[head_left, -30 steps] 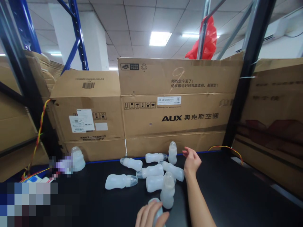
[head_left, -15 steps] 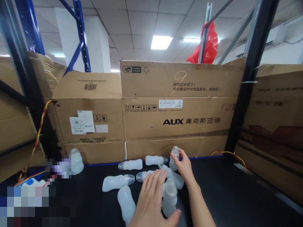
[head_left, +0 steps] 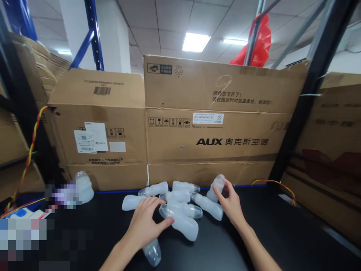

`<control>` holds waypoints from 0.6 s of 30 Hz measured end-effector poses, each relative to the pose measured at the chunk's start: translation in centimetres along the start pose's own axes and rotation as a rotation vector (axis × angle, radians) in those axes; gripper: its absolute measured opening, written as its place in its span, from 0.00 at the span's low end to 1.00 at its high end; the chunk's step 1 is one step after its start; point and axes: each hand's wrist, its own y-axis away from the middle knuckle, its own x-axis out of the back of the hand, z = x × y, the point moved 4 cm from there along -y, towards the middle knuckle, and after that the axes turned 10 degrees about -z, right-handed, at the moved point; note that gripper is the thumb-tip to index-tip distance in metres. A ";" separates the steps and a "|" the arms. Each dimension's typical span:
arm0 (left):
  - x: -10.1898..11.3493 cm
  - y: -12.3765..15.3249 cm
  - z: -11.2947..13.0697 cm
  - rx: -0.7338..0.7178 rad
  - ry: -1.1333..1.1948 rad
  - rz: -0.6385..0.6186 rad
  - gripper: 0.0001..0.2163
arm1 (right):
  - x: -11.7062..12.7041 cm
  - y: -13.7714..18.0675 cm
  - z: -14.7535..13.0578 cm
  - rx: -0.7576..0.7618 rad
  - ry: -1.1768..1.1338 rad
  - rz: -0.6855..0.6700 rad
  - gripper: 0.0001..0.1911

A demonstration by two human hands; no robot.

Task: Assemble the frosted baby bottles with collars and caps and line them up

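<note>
Several frosted-white feeding bottles with clear dome caps lie on their sides on the black surface. My left hand (head_left: 148, 220) has its thumb and fingers around the capped end of one feeding bottle (head_left: 186, 227), which lies at the front of the group. Another feeding bottle (head_left: 152, 251) shows partly beneath that hand and wrist. My right hand (head_left: 231, 201) grips a tilted feeding bottle (head_left: 216, 189), cap up, near the back edge. A lying feeding bottle (head_left: 210, 207) is just left of the right hand.
Cardboard panels (head_left: 211, 158) stand along the back, between dark rack posts (head_left: 304, 94). On the left, a feeding bottle (head_left: 84, 190) stands upright beside a purple item (head_left: 66, 195). A red-yellow wire (head_left: 278, 183) lies at the back right.
A bottle that stood upright at the front now lies on its side at my left hand, which has moved left. My right hand has shifted right with its bottle, now more tilted.
</note>
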 end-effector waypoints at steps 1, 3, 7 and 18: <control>0.0 0.0 -0.3 -0.002 -0.039 -0.020 0.17 | 0.0 0.0 -0.1 0.006 0.014 0.003 0.32; -0.2 0.2 -0.6 -0.014 -0.091 -0.043 0.17 | 0.0 0.0 -0.3 0.020 0.039 0.011 0.32; -0.7 0.9 -0.1 -0.097 -0.182 0.073 0.27 | 0.5 0.3 -1.3 0.057 0.087 0.088 0.31; -2.1 3.0 5.4 -0.525 -0.270 0.297 0.04 | -1.4 4.8 -10.5 0.504 0.201 0.204 0.24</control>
